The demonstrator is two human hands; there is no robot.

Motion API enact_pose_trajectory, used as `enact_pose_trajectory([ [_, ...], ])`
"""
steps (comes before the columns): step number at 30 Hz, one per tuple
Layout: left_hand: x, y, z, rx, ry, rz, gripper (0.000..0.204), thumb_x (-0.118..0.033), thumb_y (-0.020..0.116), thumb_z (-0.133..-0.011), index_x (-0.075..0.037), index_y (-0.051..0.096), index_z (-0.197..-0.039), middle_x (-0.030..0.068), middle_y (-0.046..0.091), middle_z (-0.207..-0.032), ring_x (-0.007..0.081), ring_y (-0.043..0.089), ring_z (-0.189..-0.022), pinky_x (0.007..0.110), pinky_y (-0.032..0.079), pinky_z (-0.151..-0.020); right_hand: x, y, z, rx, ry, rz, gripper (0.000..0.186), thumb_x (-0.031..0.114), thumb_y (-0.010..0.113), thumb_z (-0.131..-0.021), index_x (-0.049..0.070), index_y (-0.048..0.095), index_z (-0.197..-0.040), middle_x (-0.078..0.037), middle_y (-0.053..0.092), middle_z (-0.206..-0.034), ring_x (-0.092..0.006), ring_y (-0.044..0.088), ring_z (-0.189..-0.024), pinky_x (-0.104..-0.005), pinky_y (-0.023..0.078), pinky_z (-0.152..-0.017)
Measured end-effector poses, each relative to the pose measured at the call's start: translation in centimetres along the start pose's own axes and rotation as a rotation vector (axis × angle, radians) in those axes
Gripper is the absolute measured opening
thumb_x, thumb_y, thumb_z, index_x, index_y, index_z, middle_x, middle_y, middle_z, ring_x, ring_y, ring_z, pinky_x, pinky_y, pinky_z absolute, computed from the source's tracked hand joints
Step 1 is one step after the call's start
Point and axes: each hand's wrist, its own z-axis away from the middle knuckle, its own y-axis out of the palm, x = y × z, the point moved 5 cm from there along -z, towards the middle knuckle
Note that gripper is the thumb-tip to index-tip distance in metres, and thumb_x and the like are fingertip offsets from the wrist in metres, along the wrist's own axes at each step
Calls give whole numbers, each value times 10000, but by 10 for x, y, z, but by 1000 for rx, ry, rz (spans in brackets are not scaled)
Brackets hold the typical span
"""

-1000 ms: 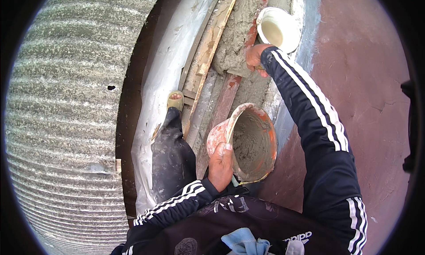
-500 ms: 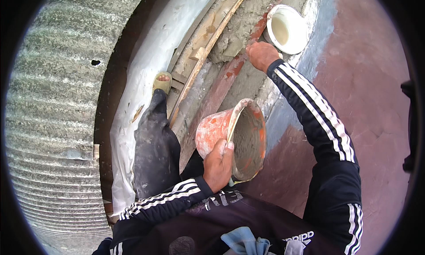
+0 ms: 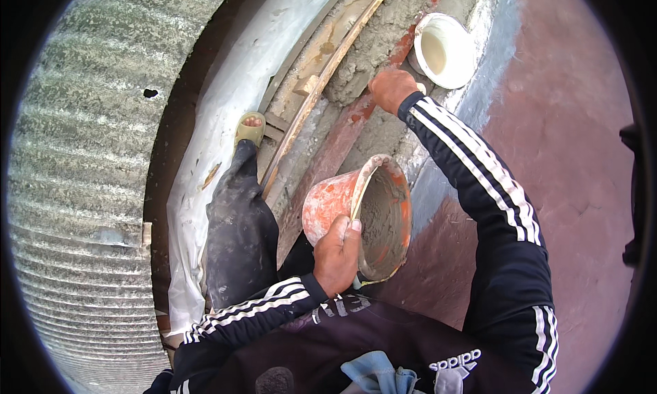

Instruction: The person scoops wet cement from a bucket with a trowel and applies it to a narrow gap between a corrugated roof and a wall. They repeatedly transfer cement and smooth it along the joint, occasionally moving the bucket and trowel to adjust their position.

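Note:
My left hand grips the rim of a tilted orange bucket, thumb on the outside. Grey mortar coats the bucket's inside. Farther up, my right hand is closed over a strip of wet mortar between the boards and the wall. A pale handle end shows beside its wrist; the rest of that tool is hidden by the hand or blends with the mortar. Just right of this hand stands a white bucket with cloudy liquid in it.
A long wooden batten edges the mortar, with a small wood block against it. White plastic sheeting and a corrugated sheet lie left. My sandalled foot rests near the batten. A dark red wall rises right.
My right hand has moved slightly left and nearer, away from the white bucket. My left hand and the orange bucket have hardly moved.

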Motion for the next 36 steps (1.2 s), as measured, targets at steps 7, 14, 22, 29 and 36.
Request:
enact_pose_trajectory([
  [7, -2, 2, -2, 17, 15, -12, 242, -231, 519, -1109, -22, 544, -990, 100, 507, -715, 158, 484, -658, 367, 446, -637, 13, 3, 6, -11, 30, -69, 214, 154, 624, -939, 114, 807, -1041, -107, 789, -1051, -305, 768, -1003, -433, 617, -807],
  [14, 0, 7, -1, 38, 10, 53, 268, -241, 501, -1122, -22, 527, -970, 63, 499, -751, 124, 451, -704, 350, 436, -646, 10, 7, 8, -11, 28, -68, 228, 149, 620, -928, 104, 789, -1076, -120, 787, -1009, -313, 769, -977, -419, 613, -816],
  [22, -4, 7, -5, 29, 44, 72, 243, -220, 479, -1135, -40, 535, -982, -19, 454, -794, 63, 410, -730, 276, 390, -642, -28, -2, 17, -62, 135, -128, 241, 142, 575, -949, 72, 794, -1020, -152, 784, -1003, -341, 763, -977, -447, 602, -844],
  [29, -15, 8, -7, 29, 59, 71, 238, -201, 474, -1135, -39, 514, -964, -12, 445, -781, 67, 411, -718, 282, 394, -629, -78, 3, 51, -47, 286, -288, 294, 123, 540, -936, 23, 756, -1108, -203, 761, -1110, -369, 737, -1059, -477, 589, -893],
  [36, -67, 1, 9, 118, 60, 122, 214, -196, 463, -1142, -42, 543, -1016, -56, 438, -797, 31, 382, -724, 233, 353, -613, -107, 93, 72, -284, 458, -944, 349, 234, 677, -930, -62, 685, -1113, -268, 733, -1024, -405, 729, -959, -472, 572, -850],
])
